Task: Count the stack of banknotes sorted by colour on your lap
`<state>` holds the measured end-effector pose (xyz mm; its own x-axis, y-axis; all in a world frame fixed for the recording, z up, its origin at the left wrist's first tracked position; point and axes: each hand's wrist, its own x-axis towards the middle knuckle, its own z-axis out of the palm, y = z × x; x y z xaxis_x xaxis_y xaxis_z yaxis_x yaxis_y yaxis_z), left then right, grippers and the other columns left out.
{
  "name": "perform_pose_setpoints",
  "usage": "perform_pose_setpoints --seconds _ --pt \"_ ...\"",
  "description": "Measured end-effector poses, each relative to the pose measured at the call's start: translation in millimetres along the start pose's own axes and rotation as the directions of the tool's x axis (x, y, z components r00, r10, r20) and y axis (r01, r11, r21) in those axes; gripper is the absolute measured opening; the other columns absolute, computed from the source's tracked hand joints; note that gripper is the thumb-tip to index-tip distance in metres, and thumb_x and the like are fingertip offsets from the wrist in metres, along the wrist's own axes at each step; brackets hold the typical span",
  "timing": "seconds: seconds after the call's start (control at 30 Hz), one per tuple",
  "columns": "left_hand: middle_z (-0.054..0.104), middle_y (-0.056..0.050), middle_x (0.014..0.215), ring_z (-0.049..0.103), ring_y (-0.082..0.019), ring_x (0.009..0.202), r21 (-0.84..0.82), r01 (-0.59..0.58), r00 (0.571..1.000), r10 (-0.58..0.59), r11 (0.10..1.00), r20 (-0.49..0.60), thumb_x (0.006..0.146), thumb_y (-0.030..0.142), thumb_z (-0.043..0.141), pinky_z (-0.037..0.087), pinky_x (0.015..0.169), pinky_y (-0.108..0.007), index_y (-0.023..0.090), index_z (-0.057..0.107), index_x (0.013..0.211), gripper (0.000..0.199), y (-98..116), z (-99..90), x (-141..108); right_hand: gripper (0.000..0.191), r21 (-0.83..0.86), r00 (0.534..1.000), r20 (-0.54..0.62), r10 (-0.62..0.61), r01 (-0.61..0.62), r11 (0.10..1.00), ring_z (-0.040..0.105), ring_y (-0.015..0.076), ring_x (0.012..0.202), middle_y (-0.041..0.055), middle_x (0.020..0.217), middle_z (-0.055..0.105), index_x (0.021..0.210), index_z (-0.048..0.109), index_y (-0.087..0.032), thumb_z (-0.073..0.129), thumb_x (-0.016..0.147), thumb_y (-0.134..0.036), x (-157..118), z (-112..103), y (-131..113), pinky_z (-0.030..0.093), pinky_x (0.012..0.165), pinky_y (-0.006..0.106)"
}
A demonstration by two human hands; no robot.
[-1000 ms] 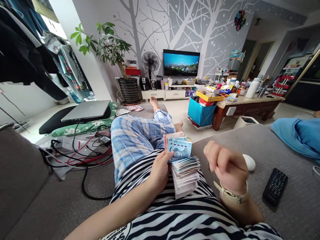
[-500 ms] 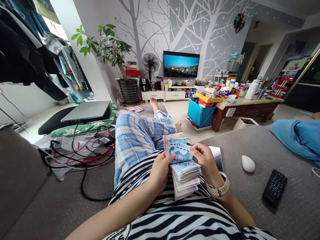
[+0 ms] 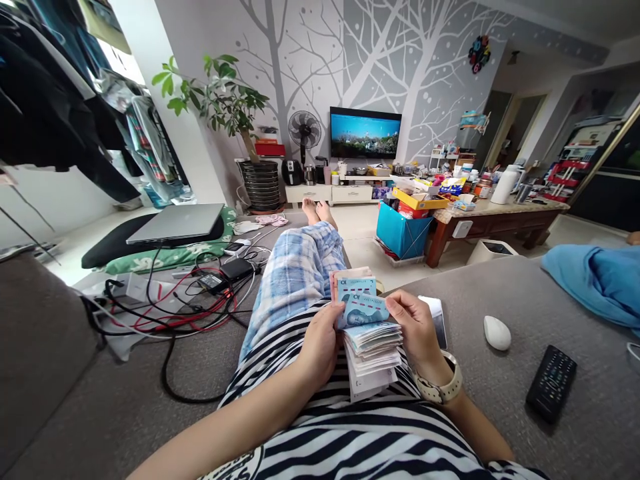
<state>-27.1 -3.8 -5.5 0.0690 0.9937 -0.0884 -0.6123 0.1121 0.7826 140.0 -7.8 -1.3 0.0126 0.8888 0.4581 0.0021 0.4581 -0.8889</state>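
A thick folded wad of banknotes [image 3: 375, 350] is held above my lap, its loose ends fanned towards me. My left hand [image 3: 321, 341] is closed round its left side, the thumb pressed on the front notes. Blue notes marked 10 stand up at the fold, with pinkish notes behind them. My right hand [image 3: 416, 328] pinches the right edge of the front blue banknote [image 3: 366, 310] between thumb and fingers. A pale watch [image 3: 443, 383] is on my right wrist.
On the sofa to the right lie a white mouse [image 3: 497, 333], a black remote [image 3: 551, 383] and a blue cloth [image 3: 595, 280]. Tangled cables [image 3: 200, 287] and a laptop [image 3: 176, 223] are at the left. A cluttered table [image 3: 500, 212] stands ahead right.
The front blue note has tipped lower, with my right hand still pinching it. My legs have straightened, bringing both feet together on the sofa. The view has shifted slightly.
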Motion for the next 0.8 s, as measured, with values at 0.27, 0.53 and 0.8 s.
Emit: perform_pose_setpoints --seconds 0.27,0.53,0.8 --pt "0.078 -0.007 0.087 0.070 -0.024 0.081 -0.009 0.000 1.000 0.001 1.000 0.029 0.075 0.028 0.071 0.055 0.076 -0.033 0.012 0.074 0.089 0.022 2.1 0.8 -0.8 0.024 0.008 1.000 -0.013 -0.017 0.017 1.000 0.044 0.0134 0.060 -0.0023 0.065 0.053 0.077 0.066 -0.019 0.064 0.090 -0.039 -3.7 0.8 -4.8 0.034 0.055 0.025" --pt "0.077 -0.006 0.085 0.070 -0.022 0.079 -0.006 -0.001 0.999 0.002 1.000 0.040 0.073 0.028 0.072 0.054 0.078 -0.033 0.012 0.074 0.087 0.021 3.3 1.9 -0.5 0.022 0.049 0.999 -0.036 -0.007 0.009 0.999 0.045 0.0127 0.058 -0.0022 0.064 0.055 0.077 0.066 -0.019 0.065 0.089 -0.038 -5.8 3.8 -3.7 0.035 0.054 0.024" --pt "0.078 -0.006 0.087 0.072 -0.027 0.087 -0.003 0.010 1.000 -0.010 1.000 0.018 0.071 0.028 0.074 0.056 0.083 -0.038 0.014 0.075 0.088 0.021 7.7 7.3 -6.2 0.023 0.064 0.999 -0.044 0.004 -0.002 0.998 0.044 0.0128 0.058 -0.0021 0.065 0.054 0.078 0.067 -0.019 0.065 0.089 -0.039 -9.2 4.0 -3.6 0.034 0.054 0.024"
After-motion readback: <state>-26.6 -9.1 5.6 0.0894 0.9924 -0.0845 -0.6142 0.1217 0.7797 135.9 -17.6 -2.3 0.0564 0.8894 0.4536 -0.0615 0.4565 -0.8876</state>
